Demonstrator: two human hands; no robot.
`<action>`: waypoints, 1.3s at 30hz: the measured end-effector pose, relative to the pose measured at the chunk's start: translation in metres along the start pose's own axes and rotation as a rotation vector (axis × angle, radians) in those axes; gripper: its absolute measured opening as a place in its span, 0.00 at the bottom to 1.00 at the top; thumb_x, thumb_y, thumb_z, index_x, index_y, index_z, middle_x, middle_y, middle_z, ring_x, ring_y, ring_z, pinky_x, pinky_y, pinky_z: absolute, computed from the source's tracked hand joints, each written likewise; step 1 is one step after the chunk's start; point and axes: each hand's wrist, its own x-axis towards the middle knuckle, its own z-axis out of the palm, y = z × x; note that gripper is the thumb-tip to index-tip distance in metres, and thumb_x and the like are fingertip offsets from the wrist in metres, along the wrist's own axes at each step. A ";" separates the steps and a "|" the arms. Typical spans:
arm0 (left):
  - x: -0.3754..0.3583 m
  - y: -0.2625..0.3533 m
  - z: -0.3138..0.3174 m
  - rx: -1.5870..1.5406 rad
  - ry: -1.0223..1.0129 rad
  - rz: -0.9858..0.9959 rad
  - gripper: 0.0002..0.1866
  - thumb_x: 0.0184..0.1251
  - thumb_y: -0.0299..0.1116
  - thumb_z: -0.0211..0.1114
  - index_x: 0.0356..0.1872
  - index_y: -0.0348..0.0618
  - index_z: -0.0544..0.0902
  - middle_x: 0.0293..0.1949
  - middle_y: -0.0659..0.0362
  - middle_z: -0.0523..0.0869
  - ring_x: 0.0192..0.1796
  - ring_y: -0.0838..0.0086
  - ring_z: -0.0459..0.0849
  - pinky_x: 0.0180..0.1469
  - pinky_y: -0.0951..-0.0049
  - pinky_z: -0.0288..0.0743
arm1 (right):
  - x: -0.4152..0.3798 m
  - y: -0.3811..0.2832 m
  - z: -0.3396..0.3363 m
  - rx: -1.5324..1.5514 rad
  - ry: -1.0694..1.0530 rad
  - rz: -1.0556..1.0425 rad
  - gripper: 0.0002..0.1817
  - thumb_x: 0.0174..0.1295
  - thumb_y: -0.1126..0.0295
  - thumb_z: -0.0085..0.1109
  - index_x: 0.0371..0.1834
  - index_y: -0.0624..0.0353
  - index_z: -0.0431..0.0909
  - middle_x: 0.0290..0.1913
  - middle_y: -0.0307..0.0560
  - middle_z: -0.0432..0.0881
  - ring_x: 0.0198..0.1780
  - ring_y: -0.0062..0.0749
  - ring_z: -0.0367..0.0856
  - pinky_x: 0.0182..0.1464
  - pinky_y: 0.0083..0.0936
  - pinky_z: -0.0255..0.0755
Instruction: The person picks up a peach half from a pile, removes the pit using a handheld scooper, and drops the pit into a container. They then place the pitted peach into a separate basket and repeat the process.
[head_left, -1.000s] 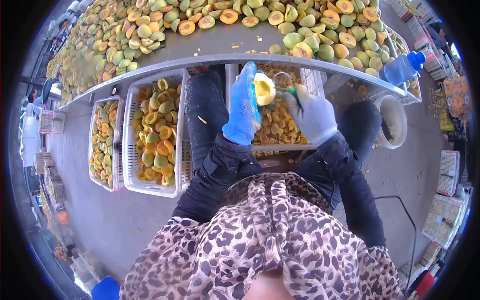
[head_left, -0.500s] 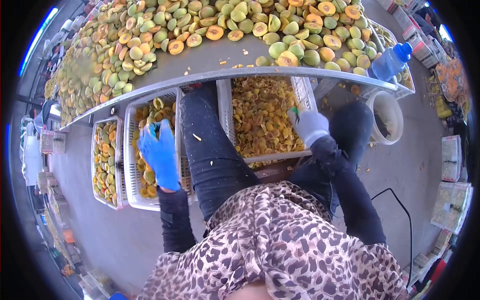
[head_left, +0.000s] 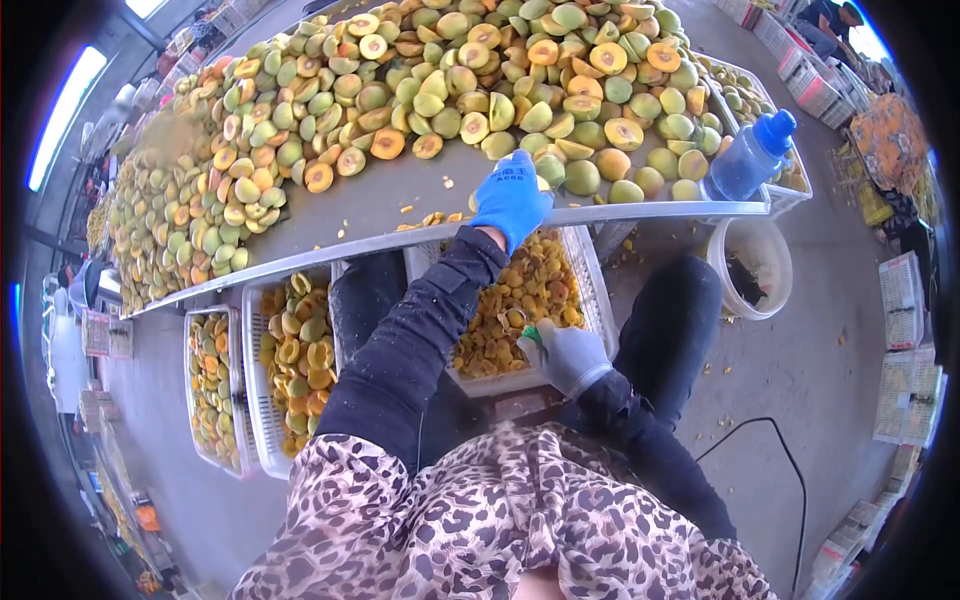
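My left hand (head_left: 512, 203), in a blue glove, reaches over the near edge of the metal table (head_left: 390, 205). Its fingers are bent around a peach half (head_left: 543, 184), mostly covered by the glove. My right hand (head_left: 574, 358), in a pale grey glove, is closed on a green-handled tool (head_left: 532, 336); a thin metal loop seems to be at its far end. Below that tool is a white crate (head_left: 597, 300) of yellow-brown fruit scraps (head_left: 545, 270). Many halved peaches (head_left: 440, 85), green-skinned with orange flesh, are heaped across the table.
Left of my legs stand two white crates (head_left: 250, 375) (head_left: 188, 385) of fruit halves. A blue-capped bottle (head_left: 745, 165) rests at the table's right end, above a white bucket (head_left: 782, 270). A black cable (head_left: 800, 480) lies on the floor at right.
My left hand has moved from above the left crate up to the table edge and onto a peach half. My right hand has come lower and left with the tool.
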 end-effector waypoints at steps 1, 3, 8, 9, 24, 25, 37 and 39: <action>0.002 -0.002 0.004 0.003 -0.008 0.002 0.25 0.52 0.42 0.67 0.47 0.36 0.73 0.43 0.42 0.81 0.47 0.49 0.82 0.50 0.54 0.75 | 0.000 0.001 -0.001 0.006 -0.008 0.022 0.18 0.63 0.51 0.55 0.28 0.54 0.72 0.15 0.54 0.76 0.19 0.53 0.78 0.23 0.46 0.70; 0.001 -0.014 0.005 -0.272 -0.049 -0.036 0.23 0.53 0.38 0.67 0.46 0.36 0.73 0.41 0.48 0.82 0.45 0.55 0.83 0.47 0.58 0.77 | 0.007 0.003 -0.006 0.029 -0.012 0.012 0.18 0.63 0.51 0.55 0.29 0.55 0.73 0.17 0.55 0.77 0.21 0.55 0.78 0.24 0.47 0.69; -0.022 -0.022 -0.024 -1.250 0.110 -0.252 0.19 0.61 0.39 0.60 0.49 0.38 0.74 0.44 0.49 0.83 0.42 0.60 0.83 0.44 0.62 0.78 | 0.023 -0.012 -0.048 0.626 0.126 0.036 0.13 0.68 0.59 0.52 0.37 0.59 0.75 0.23 0.55 0.80 0.26 0.53 0.81 0.30 0.42 0.73; -0.034 -0.022 -0.029 -1.695 0.225 -0.289 0.18 0.64 0.39 0.58 0.50 0.39 0.73 0.45 0.50 0.82 0.44 0.61 0.83 0.44 0.61 0.79 | 0.025 -0.018 -0.061 0.673 0.147 0.020 0.12 0.69 0.62 0.51 0.41 0.61 0.76 0.25 0.57 0.80 0.29 0.53 0.82 0.31 0.38 0.72; -0.152 0.025 -0.086 -1.965 0.182 -0.281 0.24 0.69 0.47 0.51 0.41 0.30 0.78 0.42 0.48 0.82 0.42 0.52 0.82 0.47 0.54 0.80 | 0.004 -0.076 -0.075 0.762 -0.136 -0.011 0.17 0.71 0.62 0.49 0.42 0.68 0.78 0.26 0.54 0.79 0.30 0.27 0.77 0.35 0.28 0.69; -0.159 0.027 -0.081 -1.968 0.188 -0.282 0.24 0.69 0.47 0.51 0.41 0.30 0.78 0.42 0.48 0.82 0.42 0.52 0.82 0.47 0.54 0.80 | 0.001 -0.079 -0.079 0.758 -0.141 -0.012 0.17 0.71 0.62 0.49 0.42 0.68 0.78 0.26 0.54 0.79 0.30 0.27 0.77 0.35 0.28 0.69; -0.176 0.014 -0.076 -1.669 0.295 0.007 0.17 0.75 0.39 0.50 0.36 0.33 0.78 0.29 0.51 0.82 0.29 0.63 0.82 0.35 0.65 0.77 | -0.002 -0.083 -0.093 0.839 -0.692 0.219 0.30 0.70 0.47 0.44 0.29 0.66 0.77 0.16 0.43 0.72 0.15 0.23 0.70 0.18 0.22 0.65; -0.173 0.008 -0.088 -1.576 0.137 -0.031 0.19 0.75 0.39 0.49 0.30 0.33 0.79 0.26 0.51 0.82 0.29 0.63 0.82 0.35 0.65 0.77 | -0.005 -0.087 -0.089 0.781 -0.654 0.206 0.29 0.70 0.47 0.43 0.27 0.64 0.75 0.14 0.40 0.70 0.12 0.22 0.67 0.16 0.20 0.62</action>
